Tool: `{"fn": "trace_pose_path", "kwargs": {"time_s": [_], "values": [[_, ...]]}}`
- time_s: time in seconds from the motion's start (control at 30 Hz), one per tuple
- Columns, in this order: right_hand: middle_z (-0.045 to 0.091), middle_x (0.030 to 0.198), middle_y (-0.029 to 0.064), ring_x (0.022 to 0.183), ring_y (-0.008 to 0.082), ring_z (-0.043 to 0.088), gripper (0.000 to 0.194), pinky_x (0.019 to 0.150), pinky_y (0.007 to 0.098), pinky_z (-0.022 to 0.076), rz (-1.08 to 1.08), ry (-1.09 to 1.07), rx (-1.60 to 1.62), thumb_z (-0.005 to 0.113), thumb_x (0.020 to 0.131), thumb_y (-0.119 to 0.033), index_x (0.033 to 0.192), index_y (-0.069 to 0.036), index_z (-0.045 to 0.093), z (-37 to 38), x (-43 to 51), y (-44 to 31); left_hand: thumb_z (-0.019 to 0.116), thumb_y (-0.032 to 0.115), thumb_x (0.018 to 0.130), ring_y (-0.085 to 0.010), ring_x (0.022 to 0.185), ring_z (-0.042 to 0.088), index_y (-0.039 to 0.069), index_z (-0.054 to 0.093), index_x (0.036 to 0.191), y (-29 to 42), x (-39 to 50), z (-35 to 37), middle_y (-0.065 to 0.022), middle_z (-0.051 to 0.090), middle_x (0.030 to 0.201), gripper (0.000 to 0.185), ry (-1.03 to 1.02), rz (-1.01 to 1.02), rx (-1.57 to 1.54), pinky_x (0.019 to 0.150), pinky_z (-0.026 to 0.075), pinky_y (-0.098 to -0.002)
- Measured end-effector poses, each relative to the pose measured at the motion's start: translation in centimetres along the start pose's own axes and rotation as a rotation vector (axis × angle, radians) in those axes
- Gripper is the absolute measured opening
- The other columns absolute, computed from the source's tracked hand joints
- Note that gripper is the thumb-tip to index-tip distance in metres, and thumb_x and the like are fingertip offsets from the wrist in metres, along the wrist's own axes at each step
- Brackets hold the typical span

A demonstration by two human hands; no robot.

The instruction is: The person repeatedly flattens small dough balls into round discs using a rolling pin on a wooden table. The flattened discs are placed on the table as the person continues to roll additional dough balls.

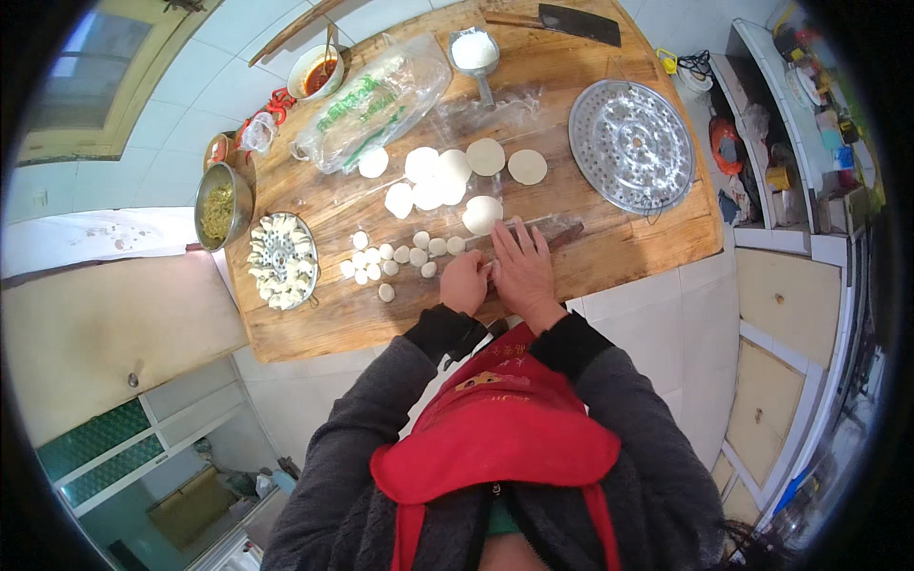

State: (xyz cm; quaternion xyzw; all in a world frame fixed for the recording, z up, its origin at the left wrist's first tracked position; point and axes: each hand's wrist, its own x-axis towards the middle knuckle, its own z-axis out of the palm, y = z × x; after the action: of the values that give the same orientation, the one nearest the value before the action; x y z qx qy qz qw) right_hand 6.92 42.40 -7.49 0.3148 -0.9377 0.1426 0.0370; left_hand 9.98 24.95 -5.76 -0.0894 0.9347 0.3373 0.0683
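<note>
My left hand (464, 282) is curled near the table's front edge, its fingertips pinching a piece of dough (488, 267) that is mostly hidden. Right beside it, my right hand (525, 271) lies flat, fingers stretched over a wooden rolling pin; one dark end of the pin (569, 235) sticks out to the right. Just beyond my fingertips lie rolled dough wrappers (482, 214). More round wrappers (438, 178) overlap farther back, with a single one (528, 166) to the right. Several small flattened dough pieces (402, 255) are scattered left of my left hand.
On the wooden table (628, 246) are a perforated metal steamer tray (632, 146), a scoop of flour (475, 53), a cleaver (578, 23) and a plastic bag (378, 103). At left stand a bowl of filling (218, 210), a tray of dumplings (282, 260) and a sauce bowl (318, 73).
</note>
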Motion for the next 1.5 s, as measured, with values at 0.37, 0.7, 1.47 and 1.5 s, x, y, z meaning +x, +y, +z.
{"fn": "trace_pose_path", "kwargs": {"time_s": [0.37,0.7,1.47,1.5], "values": [[0.051,0.158,0.0077,0.148,0.0303,0.042,0.06,0.123,0.051,0.0287,0.038,0.009,0.089,0.063,0.095,-0.028,0.15,-0.004,0.055,0.0,0.6,-0.4,0.069,0.025,0.097,-0.0378,0.091,0.073,0.005,0.073,0.109,-0.1,-0.2,-0.6,-0.019,0.075,0.095,0.024,-0.02,-0.062,0.005,0.082,0.057,-0.0461],[0.05,0.158,0.0088,0.147,0.0305,0.042,0.059,0.123,0.0498,0.0296,0.039,-0.015,0.079,0.063,0.096,-0.03,0.149,-0.004,0.056,-0.3,0.4,-0.9,0.067,0.021,0.096,-0.0418,0.096,0.07,0.004,0.071,0.105,-0.4,-0.9,-0.3,-0.0196,0.073,0.099,0.019,0.009,-0.037,0.039,0.084,0.054,-0.0518],[0.049,0.159,0.0099,0.149,0.0306,0.041,0.062,0.124,0.0498,0.0291,0.022,-0.09,0.077,0.063,0.096,-0.03,0.151,-0.003,0.053,0.2,0.0,-1.6,0.071,0.018,0.092,-0.0356,0.093,0.074,0.003,0.07,0.11,-1.6,-1.6,-0.2,-0.0186,0.075,0.098,0.023,0.047,-0.132,-0.053,0.083,0.057,-0.0433],[0.049,0.16,0.0103,0.149,0.0308,0.041,0.062,0.124,0.0505,0.0291,0.045,-0.236,0.08,0.063,0.096,-0.029,0.151,-0.002,0.052,0.1,-0.1,-1.6,0.07,0.018,0.093,-0.038,0.094,0.072,0.003,0.07,0.107,-1.6,-1.6,-0.3,-0.0193,0.075,0.098,0.021,-0.033,-0.206,-0.095,0.083,0.056,-0.0462]]}}
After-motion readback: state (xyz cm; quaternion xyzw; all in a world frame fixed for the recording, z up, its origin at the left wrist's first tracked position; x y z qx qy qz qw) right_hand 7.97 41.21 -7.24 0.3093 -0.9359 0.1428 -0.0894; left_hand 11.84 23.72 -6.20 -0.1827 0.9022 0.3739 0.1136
